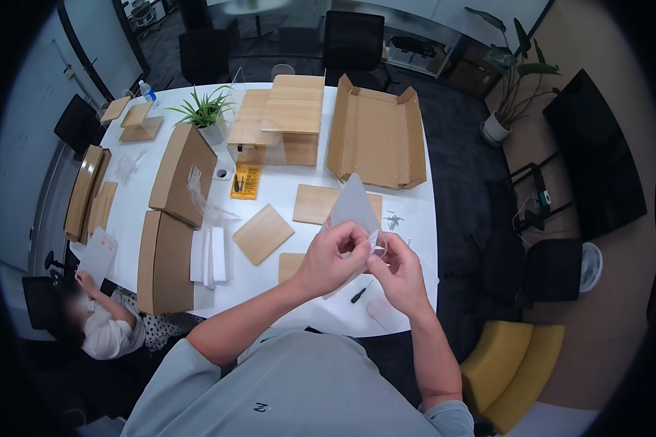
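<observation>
Over the near right of the white table, a thin greyish-white sheet [353, 201] stands up on edge, tilted, with a corner pointing away from me. My left hand [334, 256] is closed on it, thumb and fingers pinched at its near edge. My right hand [399, 275] pinches a crumpled whitish strip of film [376, 246] at that same edge, close to the left fingertips. Wooden boards [317, 202] lie beyond and beneath the hands, partly hidden. A black screwdriver [360, 293] rests below the right hand, near a clear piece with reddish print [383, 313]. Small screws [393, 221] lie scattered beyond.
A loose wooden board [263, 234], white foam strips [210, 255] and upright cardboard boxes [169, 258] are to the left. Farther back stand a wooden shelf unit [296, 109], an orange tool case [246, 180], a potted plant [205, 115] and an open cardboard box [379, 135]. Another person [113, 320] sits at left holding a sheet.
</observation>
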A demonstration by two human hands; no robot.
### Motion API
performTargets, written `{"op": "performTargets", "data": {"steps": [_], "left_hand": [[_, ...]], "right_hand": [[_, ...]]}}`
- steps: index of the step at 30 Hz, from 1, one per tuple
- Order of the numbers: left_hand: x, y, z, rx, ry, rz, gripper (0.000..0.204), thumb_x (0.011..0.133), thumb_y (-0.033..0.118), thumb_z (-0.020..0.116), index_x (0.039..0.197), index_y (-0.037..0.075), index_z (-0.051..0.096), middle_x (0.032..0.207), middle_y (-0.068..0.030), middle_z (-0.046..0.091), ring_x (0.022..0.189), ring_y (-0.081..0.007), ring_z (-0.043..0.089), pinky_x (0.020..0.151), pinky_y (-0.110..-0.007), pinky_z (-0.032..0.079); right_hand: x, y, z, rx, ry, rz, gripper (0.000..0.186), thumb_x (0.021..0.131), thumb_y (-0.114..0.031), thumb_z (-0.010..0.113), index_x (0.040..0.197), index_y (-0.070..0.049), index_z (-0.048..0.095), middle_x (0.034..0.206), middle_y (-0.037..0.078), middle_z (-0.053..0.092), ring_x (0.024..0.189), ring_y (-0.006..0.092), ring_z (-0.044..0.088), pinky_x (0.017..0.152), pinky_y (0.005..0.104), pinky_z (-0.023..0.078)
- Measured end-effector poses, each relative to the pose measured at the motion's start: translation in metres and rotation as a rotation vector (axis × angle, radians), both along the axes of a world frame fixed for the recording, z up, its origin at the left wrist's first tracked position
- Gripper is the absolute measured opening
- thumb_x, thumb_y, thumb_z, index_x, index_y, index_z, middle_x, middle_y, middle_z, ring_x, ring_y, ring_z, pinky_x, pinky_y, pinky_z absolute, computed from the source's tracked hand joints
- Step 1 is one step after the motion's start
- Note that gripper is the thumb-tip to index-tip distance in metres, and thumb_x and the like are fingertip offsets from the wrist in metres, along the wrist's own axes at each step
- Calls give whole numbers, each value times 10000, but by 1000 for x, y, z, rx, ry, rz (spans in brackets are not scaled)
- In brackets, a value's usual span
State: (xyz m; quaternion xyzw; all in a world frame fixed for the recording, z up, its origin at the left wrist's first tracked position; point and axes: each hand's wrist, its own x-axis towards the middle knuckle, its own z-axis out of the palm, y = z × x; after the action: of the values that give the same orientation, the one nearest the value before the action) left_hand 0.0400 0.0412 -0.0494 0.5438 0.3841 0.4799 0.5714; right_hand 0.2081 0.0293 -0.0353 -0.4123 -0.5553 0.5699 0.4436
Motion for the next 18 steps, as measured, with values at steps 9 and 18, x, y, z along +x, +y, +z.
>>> {"op": "performTargets", "data": {"steps": [9,18], "left_hand": [[9,3,-41,24,109,27,113,905,8,634,832,12,548,834,-3,594,792,-52,601,729,-226,531],[-26,5,-66,-111,17,194,183,889,42,624,1033,8,517,851,-18,586,787,-69,583,730,-228,503]], "right_hand": [[5,7,-46,-44,-198,-178,240,1030,-180,534,1050,46,611,871,97,682,760,144,680,658,291,588],[16,17,-44,-257,-46,-269,243,1034,-141,488,955,53,610,863,174,704,762,263,745,608,313,620]]}}
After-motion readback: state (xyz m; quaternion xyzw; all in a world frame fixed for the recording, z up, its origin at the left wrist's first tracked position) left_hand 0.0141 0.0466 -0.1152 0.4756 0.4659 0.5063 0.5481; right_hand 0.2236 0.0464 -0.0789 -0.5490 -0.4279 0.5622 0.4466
